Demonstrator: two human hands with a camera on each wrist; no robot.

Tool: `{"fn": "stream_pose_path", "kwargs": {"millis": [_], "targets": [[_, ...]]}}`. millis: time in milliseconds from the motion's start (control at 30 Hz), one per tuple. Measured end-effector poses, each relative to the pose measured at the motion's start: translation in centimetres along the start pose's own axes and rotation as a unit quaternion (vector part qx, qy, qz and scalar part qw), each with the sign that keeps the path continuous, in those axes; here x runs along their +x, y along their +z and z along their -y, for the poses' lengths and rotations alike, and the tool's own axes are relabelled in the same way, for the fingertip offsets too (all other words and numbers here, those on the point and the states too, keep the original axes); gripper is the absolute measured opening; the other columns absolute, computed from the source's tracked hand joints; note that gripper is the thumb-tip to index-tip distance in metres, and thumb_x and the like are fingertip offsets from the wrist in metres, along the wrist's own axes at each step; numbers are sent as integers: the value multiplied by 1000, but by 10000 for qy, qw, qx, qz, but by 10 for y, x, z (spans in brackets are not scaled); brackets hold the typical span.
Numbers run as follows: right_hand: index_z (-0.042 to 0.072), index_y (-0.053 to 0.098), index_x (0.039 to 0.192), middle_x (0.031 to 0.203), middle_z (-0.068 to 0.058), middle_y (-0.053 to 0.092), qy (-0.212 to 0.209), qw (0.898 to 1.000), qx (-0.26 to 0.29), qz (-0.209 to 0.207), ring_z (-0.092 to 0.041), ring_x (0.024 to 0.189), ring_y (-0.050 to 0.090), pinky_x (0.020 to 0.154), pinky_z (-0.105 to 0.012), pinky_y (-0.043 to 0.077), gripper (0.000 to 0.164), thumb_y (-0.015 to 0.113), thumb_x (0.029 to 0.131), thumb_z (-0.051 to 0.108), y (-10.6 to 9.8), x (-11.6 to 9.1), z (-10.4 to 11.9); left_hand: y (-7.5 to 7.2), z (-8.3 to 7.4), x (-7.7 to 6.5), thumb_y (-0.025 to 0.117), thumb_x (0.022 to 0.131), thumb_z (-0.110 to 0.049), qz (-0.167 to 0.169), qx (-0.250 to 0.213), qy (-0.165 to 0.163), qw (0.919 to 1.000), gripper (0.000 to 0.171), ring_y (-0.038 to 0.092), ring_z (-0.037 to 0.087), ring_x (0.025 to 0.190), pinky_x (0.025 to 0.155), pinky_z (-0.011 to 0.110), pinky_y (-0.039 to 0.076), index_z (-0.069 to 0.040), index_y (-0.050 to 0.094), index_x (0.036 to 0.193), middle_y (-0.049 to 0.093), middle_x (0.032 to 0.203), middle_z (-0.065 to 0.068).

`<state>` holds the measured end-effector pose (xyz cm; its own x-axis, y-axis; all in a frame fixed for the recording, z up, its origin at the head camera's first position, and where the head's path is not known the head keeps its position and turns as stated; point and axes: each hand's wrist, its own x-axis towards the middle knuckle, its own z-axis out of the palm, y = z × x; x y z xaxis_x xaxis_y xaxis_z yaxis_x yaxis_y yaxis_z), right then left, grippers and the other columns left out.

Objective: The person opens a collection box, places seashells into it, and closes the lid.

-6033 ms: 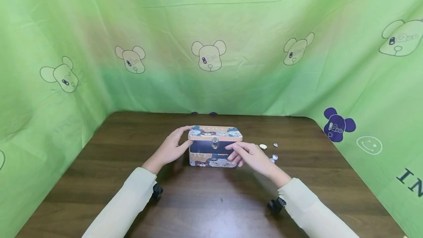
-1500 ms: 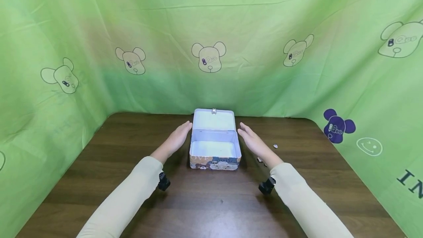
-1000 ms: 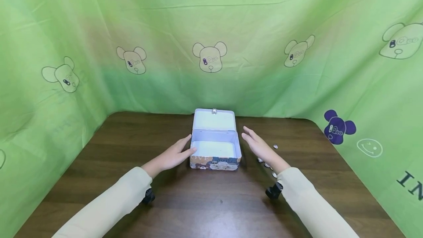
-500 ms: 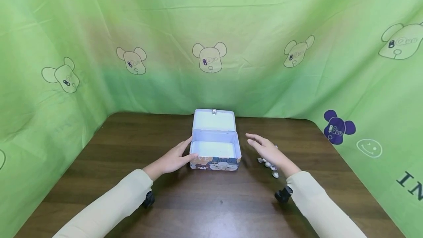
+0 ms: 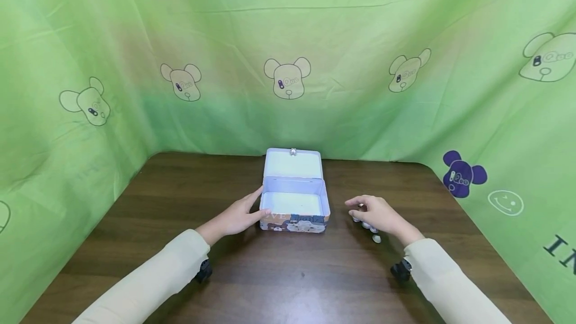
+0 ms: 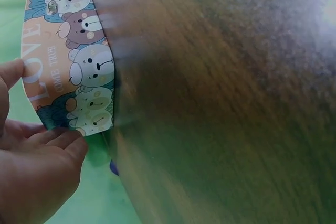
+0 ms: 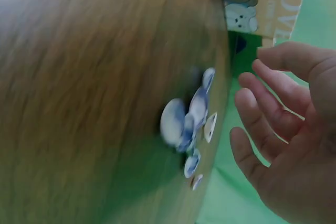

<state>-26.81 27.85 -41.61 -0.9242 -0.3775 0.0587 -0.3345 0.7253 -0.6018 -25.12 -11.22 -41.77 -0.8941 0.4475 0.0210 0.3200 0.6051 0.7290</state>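
Note:
A hinged tin box [image 5: 294, 223], bears and "LOVE" printed on its orange front, stands on the table with its lid [image 5: 293, 164] raised and its pale inside showing. My left hand [image 5: 236, 218] grips its front left corner, thumb at the front rim and fingers along the left side; the left wrist view shows this hold from below. To the right of the box, my right hand [image 5: 378, 214] hovers low over small white and bluish shell-like pieces [image 7: 172, 121], partly hiding them in the head view. In the right wrist view its fingers are loosely bent, nothing between them.
The dark wooden table [image 5: 180, 179] has rounded far corners. Behind and beside it hangs a green curtain [image 5: 216, 64] printed with bear heads. One shell-like piece [image 5: 376, 238] lies nearest me, below my right hand. A black wrist camera [image 5: 402, 269] sits under my right cuff.
Since the earliest frame the lid has been swung up and back. My left hand has settled on the box's front left corner. My right hand has left the box and moved right, down toward the pieces.

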Motion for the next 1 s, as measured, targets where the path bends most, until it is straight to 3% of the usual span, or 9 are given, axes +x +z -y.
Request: {"fn": "stream_pose_path", "kwargs": {"millis": [67, 233, 367, 500, 567, 767, 867, 933, 1000], "targets": [[-3, 69, 120, 88, -11, 70, 48, 9998, -174, 84, -13, 57, 57, 56, -29, 49, 29, 67, 93, 10, 1, -2, -3, 0, -1, 1, 58, 103, -35, 0, 31, 11, 10000, 78, 24, 34, 147, 116, 53, 25, -8, 15, 161, 23, 162, 18], [1, 74, 112, 125, -27, 63, -77, 9978, -649, 111, -9, 58, 57, 72, -34, 49, 24, 70, 92, 11, 2, -4, -10, -1, -2, 1, 58, 103, -35, 35, 52, -41, 10000, 78, 23, 34, 148, 116, 53, 24, -7, 14, 161, 22, 162, 18], [2, 76, 108, 110, -16, 72, -184, 9969, -761, 111, -24, 84, 67, 92, -49, 45, 21, 71, 90, 11, 2, -3, -12, 0, 0, 2, 58, 103, -35, 9, 71, -18, 10000, 77, 24, 34, 147, 116, 52, 25, -7, 15, 161, 23, 162, 18], [1, 77, 105, 99, -7, 75, -288, 9966, -764, 110, -43, 119, 59, 109, -66, 23, 18, 71, 89, 7, 4, -1, -12, 0, 2, 3, 58, 103, -35, -1, 88, 2, 10000, 77, 25, 33, 147, 116, 52, 26, -7, 16, 161, 24, 162, 17], [1, 77, 104, 97, -7, 75, -344, 9965, -750, 113, -46, 122, 55, 110, -68, 17, 18, 70, 88, 5, 4, -1, -12, 0, 2, 3, 58, 102, -37, 11, 106, -5, 9999, 79, 25, 33, 147, 116, 52, 25, -7, 15, 161, 23, 162, 17], [2, 77, 99, 97, -8, 75, -420, 9964, -739, 73, -48, 125, 52, 109, -72, 13, 15, 70, 86, 1, 5, -1, -13, -2, -1, 2, 59, 101, -43, 45, 140, -14, 9999, 82, 24, 32, 148, 116, 51, 25, -8, 15, 161, 23, 163, 15], [2, 77, 98, 98, -9, 75, -408, 9964, -746, 56, -46, 124, 54, 109, -70, 15, 14, 70, 86, 1, 5, -1, -13, -2, 0, 3, 58, 101, -44, 36, 148, -21, 9999, 82, 25, 32, 148, 116, 51, 26, -7, 15, 161, 24, 162, 15], [3, 77, 100, 99, -9, 74, -373, 9963, -767, 70, -41, 113, 62, 107, -63, 30, 15, 71, 87, 2, 4, -1, -12, -2, 0, 3, 58, 101, -43, 33, 164, -18, 9999, 82, 25, 32, 147, 116, 51, 26, -7, 16, 161, 24, 162, 16], [2, 76, 103, 96, -7, 72, -226, 9976, -654, 95, -31, 92, 69, 94, -49, 46, 16, 70, 88, 3, 3, 0, -11, -2, 0, 2, 58, 101, -43, 38, 167, -10, 9999, 82, 25, 32, 147, 116, 51, 26, -7, 16, 161, 24, 162, 15]]}}
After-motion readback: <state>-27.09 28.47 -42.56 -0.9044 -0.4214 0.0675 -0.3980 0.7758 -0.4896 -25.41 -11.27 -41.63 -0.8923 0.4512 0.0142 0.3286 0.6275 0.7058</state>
